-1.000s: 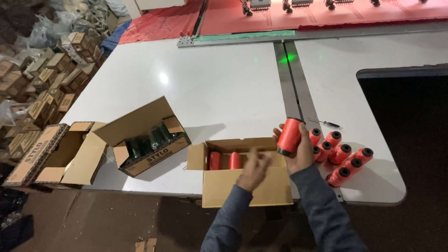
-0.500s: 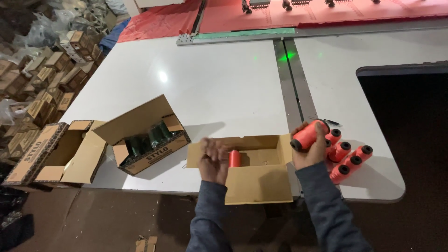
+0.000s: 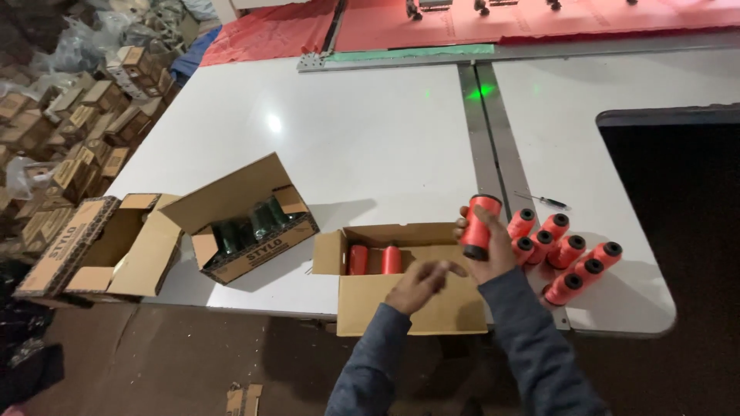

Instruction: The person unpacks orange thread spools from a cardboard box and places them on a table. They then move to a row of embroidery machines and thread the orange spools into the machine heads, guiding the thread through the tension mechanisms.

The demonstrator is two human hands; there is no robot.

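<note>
Right hand grips orange thread spool mid-barrel, looks light, rigid, slightly slick; left hand empty, half-open over brown cardboard box.

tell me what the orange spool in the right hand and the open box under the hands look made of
Orange spool: seemingly matte wound thread on a dark, likely plastic core, seen on its neighbours' ends. Open box: brown corrugated cardboard, dull finish, folded flaps. Right hand grips the spool.
</note>
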